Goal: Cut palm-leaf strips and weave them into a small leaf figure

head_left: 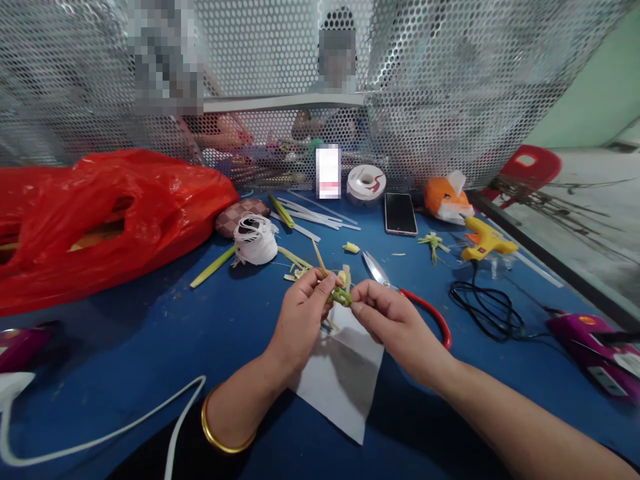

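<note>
In the head view, a small green folded-leaf piece (pixel 342 297) is held up between the two hands, above the top of a white paper sheet (pixel 345 383) on the blue desk (pixel 225 353). The left hand (pixel 306 308) grips its left end between thumb and fingers, and a thin pale stalk (pixel 319 257) slants up from that same grip. The right hand (pixel 390 315) pinches the right end with thumb and forefinger. For this fine work, a firm left pinch with a lighter right one would likely suit best, since leaf folds may split or spring loose if pulled hard; small tugs along the strip seem safer than twisting. Holding the piece over the paper should give a plain background for judging the folds. As for edges, the scissors (pixel 376 269) lie just beyond the right hand, blades pointing away, with their red handle curving beside it, so a sideways swing there could catch them. Farther right, the black cord (pixel 485 320) lies coiled below the yellow glue gun (pixel 485 241). Beyond the hands, leaf scraps (pixel 299 273) lie close, and a perforated metal panel (pixel 280 67) bounds the far side. The most elbow room appears on the left, between the left forearm and the red plastic bag (pixel 150 213), though a white cable (pixel 125 420) crosses nearer the body.
</note>
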`<action>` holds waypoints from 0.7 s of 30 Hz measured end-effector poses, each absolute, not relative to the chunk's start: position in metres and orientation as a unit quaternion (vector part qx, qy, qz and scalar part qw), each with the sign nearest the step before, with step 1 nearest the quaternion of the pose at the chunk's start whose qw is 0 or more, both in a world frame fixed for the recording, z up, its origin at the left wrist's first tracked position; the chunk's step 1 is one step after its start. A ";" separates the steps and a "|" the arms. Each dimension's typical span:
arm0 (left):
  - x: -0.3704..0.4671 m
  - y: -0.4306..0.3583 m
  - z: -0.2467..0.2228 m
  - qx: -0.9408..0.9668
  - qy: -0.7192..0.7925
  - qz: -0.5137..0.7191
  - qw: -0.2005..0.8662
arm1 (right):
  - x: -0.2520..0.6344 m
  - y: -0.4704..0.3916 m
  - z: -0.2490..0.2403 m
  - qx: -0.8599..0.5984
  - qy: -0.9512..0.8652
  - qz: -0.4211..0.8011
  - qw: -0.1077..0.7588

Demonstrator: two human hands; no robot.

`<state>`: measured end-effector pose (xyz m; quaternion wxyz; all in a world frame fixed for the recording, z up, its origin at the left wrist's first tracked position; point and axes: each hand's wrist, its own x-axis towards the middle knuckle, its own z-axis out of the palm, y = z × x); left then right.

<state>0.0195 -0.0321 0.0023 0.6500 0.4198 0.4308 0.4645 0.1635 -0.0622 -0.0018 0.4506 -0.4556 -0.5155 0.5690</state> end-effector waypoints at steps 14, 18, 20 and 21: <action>0.026 -0.036 -0.003 0.389 0.442 0.518 0.621 | 0.161 -0.064 -0.008 -0.480 -0.479 0.541 0.497; 0.023 -0.036 -0.005 0.399 0.443 0.513 0.617 | 0.162 -0.063 -0.008 -0.457 -0.482 0.565 0.489; 0.022 -0.036 -0.005 0.406 0.442 0.514 0.613 | 0.162 -0.063 -0.008 -0.451 -0.486 0.568 0.488; 0.022 -0.036 -0.005 0.409 0.440 0.514 0.612 | 0.163 -0.064 -0.008 -0.450 -0.486 0.567 0.489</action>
